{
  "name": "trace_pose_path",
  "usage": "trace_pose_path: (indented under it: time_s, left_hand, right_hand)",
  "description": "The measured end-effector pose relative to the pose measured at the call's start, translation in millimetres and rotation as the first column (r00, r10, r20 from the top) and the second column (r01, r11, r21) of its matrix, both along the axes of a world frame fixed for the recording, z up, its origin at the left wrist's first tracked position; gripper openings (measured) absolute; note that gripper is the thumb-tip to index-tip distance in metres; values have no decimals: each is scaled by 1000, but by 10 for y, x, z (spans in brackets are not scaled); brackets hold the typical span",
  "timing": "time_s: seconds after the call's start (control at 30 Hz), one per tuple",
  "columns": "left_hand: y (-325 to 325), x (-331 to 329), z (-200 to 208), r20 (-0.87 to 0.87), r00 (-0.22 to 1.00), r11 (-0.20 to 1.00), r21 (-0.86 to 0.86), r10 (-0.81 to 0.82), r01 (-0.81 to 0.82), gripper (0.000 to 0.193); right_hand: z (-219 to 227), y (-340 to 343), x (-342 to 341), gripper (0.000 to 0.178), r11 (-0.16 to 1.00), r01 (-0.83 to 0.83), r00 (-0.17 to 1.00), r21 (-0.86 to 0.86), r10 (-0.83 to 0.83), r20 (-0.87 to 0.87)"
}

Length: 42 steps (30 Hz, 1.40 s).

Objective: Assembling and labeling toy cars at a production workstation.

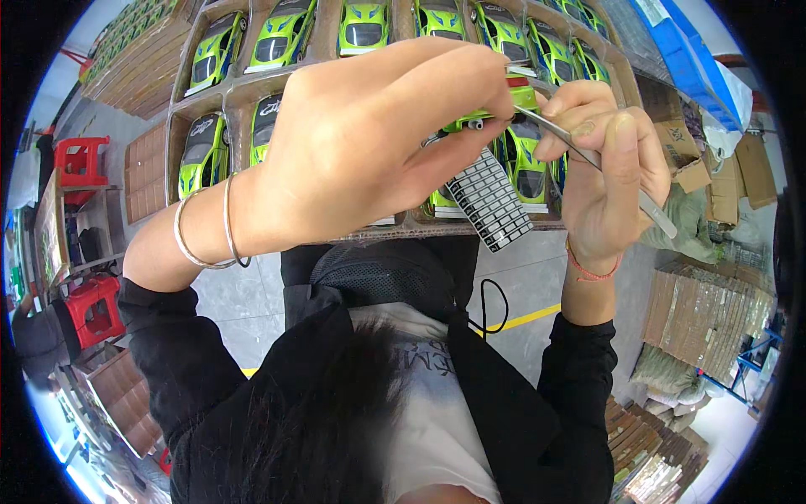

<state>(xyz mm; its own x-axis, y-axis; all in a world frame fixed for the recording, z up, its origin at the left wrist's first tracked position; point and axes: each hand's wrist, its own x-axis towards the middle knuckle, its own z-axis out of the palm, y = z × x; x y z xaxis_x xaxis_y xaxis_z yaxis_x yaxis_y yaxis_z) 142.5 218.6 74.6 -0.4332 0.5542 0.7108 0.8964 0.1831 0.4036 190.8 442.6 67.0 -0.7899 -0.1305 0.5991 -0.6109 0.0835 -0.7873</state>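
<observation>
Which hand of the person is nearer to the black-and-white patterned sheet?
Left. The left hand is at the upper end of the sheet; the right hand, holding tweezers, is to its right, apart.

Two hands [357,139], one tweezer [586,154], one gridded sheet [491,200]

Bright indoor light, pale shine on tweezers [582,152], bg slightly soft, fisheye-bent edges w/ blk corners.
</observation>
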Motion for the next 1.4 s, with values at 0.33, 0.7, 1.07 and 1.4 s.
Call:
trace_pose_path:
  time_s: [0.33, 0.7, 1.07, 1.4]
  left_hand:
    - [462, -212, 420, -193, 981, 1000, 21, -2, 7, 23]
    - [3231, -861, -228, -318, 921, 974, -81, -226, 211, 26]
    - [3149, -1434, -523, -29, 921, 782, -540, -388, 312, 39]
    - [2707, -1181, -254, -174, 945, 950, -198, -275, 240, 25]
  right_hand:
    - [40, 429, 182, 59, 926, 96, 987, -365, -136, -84]
    - [-612, 1131, 733, 54, 726, 663, 748, -183, -636, 188]
    - [-594, 1175, 771, 49, 783, 588, 804, -202, -540, 250]
    - [-473, 1029, 695, 56, 801, 584, 802, -135, -542, 252]
